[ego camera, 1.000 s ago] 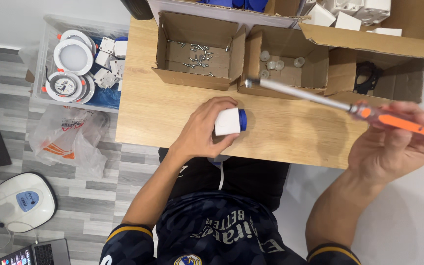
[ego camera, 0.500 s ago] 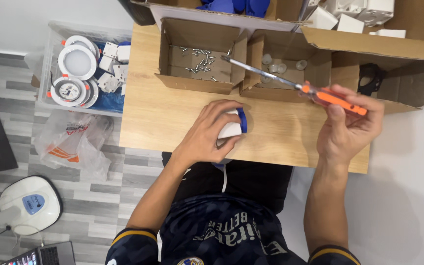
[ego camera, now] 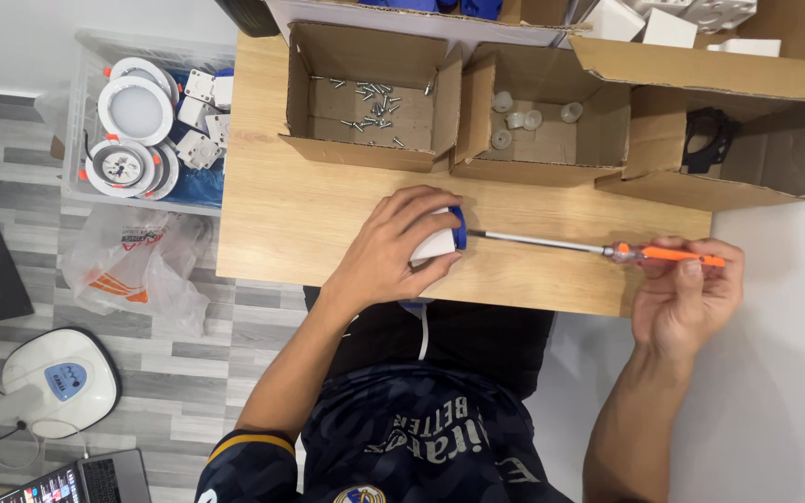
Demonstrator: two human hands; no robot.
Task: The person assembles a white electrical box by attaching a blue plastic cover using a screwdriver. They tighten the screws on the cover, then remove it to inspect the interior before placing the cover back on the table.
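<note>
My left hand (ego camera: 393, 247) is wrapped around a small white fitting with a blue end (ego camera: 442, 238), holding it on its side on the wooden table (ego camera: 272, 224). My right hand (ego camera: 687, 293) grips the orange handle of a long screwdriver (ego camera: 607, 250) off the table's right edge. The metal shaft lies level and its tip meets the fitting's blue end.
Three open cardboard boxes stand along the table's far side: one with loose screws (ego camera: 370, 98), one with small clear caps (ego camera: 528, 116), one with a black part (ego camera: 708, 140). A clear bin of round white lamps (ego camera: 142, 121) and a plastic bag (ego camera: 137, 261) sit on the floor at left.
My right hand swung the screwdriver down from over the boxes until it lies level, with its tip now at the fitting's blue end. My left hand stayed on the fitting.
</note>
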